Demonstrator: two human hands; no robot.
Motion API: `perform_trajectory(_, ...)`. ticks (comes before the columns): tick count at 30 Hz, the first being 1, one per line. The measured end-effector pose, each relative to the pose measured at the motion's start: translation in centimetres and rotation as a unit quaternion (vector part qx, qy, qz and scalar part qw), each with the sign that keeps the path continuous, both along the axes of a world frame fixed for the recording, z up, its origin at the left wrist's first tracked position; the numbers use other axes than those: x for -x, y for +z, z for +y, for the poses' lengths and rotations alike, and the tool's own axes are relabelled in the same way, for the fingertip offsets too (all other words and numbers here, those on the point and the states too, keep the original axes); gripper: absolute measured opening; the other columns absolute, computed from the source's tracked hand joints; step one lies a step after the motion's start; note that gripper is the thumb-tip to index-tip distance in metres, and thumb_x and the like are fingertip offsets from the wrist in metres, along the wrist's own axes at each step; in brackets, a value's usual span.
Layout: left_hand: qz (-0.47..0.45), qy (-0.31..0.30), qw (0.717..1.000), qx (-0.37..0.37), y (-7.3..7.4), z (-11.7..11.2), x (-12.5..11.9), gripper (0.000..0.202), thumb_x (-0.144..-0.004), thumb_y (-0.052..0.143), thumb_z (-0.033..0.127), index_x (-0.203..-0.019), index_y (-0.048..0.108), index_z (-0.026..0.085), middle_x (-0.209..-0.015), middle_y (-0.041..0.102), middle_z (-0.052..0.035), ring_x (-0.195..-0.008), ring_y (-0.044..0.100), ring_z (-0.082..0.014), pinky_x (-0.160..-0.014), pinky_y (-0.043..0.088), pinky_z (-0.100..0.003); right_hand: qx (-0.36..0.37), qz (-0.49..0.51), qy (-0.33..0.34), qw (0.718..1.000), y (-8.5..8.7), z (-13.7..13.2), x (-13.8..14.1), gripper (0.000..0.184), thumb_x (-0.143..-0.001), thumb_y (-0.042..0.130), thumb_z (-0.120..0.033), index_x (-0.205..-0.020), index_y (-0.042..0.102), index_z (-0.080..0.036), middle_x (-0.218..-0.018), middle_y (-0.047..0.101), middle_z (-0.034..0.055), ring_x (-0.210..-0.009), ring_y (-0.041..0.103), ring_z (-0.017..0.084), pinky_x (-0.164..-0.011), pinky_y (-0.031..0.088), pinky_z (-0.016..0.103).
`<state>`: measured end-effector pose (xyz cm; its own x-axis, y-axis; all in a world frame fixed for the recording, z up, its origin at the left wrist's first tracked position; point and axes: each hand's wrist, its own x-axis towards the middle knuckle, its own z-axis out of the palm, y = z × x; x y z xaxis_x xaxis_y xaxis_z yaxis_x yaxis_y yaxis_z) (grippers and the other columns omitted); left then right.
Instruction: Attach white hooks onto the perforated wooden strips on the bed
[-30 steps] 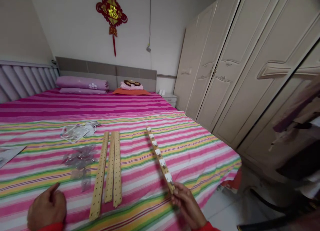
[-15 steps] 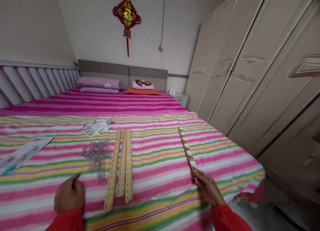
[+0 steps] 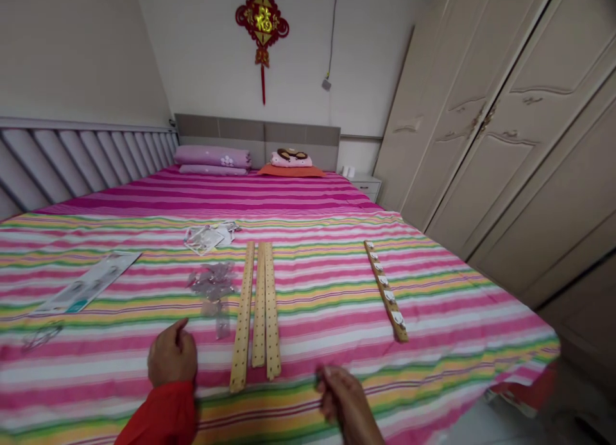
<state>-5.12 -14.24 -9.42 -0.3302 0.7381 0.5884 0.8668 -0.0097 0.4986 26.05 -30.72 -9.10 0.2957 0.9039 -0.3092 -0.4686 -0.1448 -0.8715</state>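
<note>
On the striped sheet at the right lies a narrow wooden strip (image 3: 387,293) with several white-backed hooks in a row, touched by neither hand. My right hand (image 3: 344,397) hovers left of its near end, slightly blurred, fingers loosely bent with gaps between them and nothing visible in them. Three perforated wooden strips (image 3: 243,323) lie lengthwise between my hands. My left hand (image 3: 172,354) rests left of them, fingers curled under and the index slightly raised; nothing shows in it. Beyond it is a heap of small clear plastic pieces (image 3: 212,283).
Crumpled clear and white packaging (image 3: 209,237) lies farther back. A flat hook package (image 3: 94,283) and a thin clear piece (image 3: 43,334) are at the left. Rolled bedding (image 3: 212,156) is at the headboard; wardrobes (image 3: 481,137) stand right of the bed.
My right hand has let go of the hook strip's near end and moved left; the strip now lies on the sheet. The view has turned left; my left hand keeps its pose.
</note>
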Motion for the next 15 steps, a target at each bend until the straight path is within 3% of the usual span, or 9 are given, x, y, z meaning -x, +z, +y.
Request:
perform_trajectory(2, -0.002, -0.004, 1.000, -0.006, -0.1, 0.0, 0.0, 0.034, -0.080, 0.040, 0.025, -0.100, 0.066, 0.016, -0.090, 0.064, -0.0097, -0.083, 0.056, -0.0241, -0.078, 0.045, -0.038, -0.001, -0.013, 0.084, 0.996, 0.3, 0.9, 2.4, 0.043, -0.066, 0.073, -0.053, -0.072, 0.065, -0.012, -0.055, 0.063, 0.0015, -0.033, 0.049, 0.006, -0.030, 0.030, 0.015)
perform_trajectory(6, -0.007, -0.010, 1.000, -0.014, -0.1, -0.2, 0.0, 0.033, -0.079, 0.040, 0.024, -0.098, 0.066, 0.016, -0.091, 0.064, -0.0095, -0.083, 0.056, -0.0233, -0.080, 0.044, -0.038, 0.003, 0.015, 0.142, 0.990, 0.6, 2.9, 5.1, 0.049, -0.066, 0.070, -0.059, -0.078, 0.063, -0.012, -0.078, 0.070, 0.0072, -0.037, 0.056, 0.008, -0.030, 0.034, 0.016)
perform_trajectory(15, -0.040, -0.018, 0.999, -0.016, 0.2, -0.3, -0.2, 0.032, -0.075, 0.043, 0.022, -0.097, 0.066, 0.017, -0.089, 0.064, -0.0089, -0.084, 0.055, -0.0240, -0.081, 0.043, -0.040, -0.027, 0.062, 0.144, 0.987, 0.1, 4.3, 6.8, 0.039, -0.063, 0.076, -0.048, -0.065, 0.063, -0.012, -0.050, 0.061, 0.0002, -0.030, 0.039, 0.003, -0.030, 0.020, 0.015)
